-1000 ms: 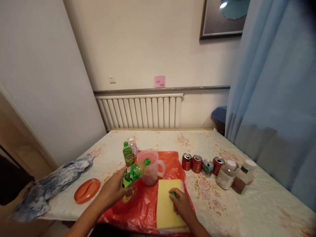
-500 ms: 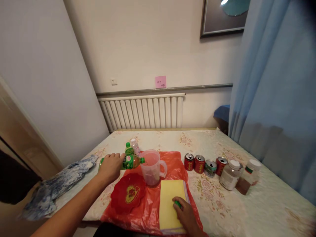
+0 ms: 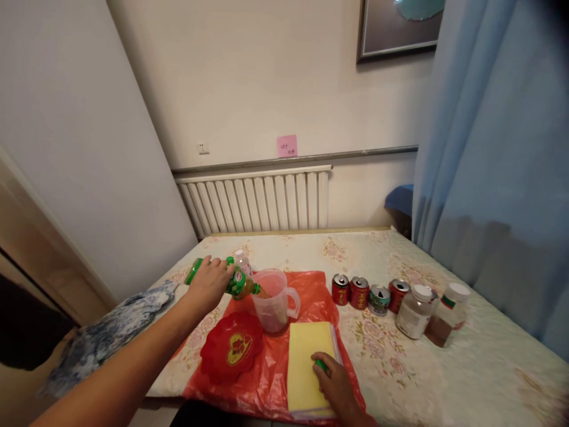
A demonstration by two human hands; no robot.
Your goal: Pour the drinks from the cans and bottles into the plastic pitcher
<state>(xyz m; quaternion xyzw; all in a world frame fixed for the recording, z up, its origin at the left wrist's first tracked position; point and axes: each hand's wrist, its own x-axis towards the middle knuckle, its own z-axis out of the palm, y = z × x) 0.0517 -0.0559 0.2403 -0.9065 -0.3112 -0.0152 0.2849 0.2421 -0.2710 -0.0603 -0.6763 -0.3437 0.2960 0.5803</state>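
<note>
My left hand [image 3: 210, 283] is closed round a green-labelled drink bottle [image 3: 240, 283], tilted with its neck down at the rim of a clear plastic measuring jug [image 3: 272, 299]. Brownish liquid runs from the bottle's mouth into the jug. My right hand [image 3: 334, 379] rests over a yellow cloth or pad [image 3: 309, 350], its fingers pinching a green bottle cap [image 3: 320, 365]. Left of the pad lies a red scalloped plate [image 3: 217, 356] with a gold emblem. Jug, plate and pad all sit on a red plastic sheet [image 3: 275, 379].
Behind my left hand stand a green-capped bottle [image 3: 230, 260] and a white-capped bottle [image 3: 241, 261]. To the right, several drink cans [image 3: 359, 292] line up beside a white-capped jar [image 3: 413, 311] and a bottle of brown liquid [image 3: 447, 317]. Crumpled blue-white fabric [image 3: 115, 332] lies at the left edge.
My left hand has raised the bottle's base and moved slightly right, so the bottle tips more steeply into the jug. My right hand stays on the pad.
</note>
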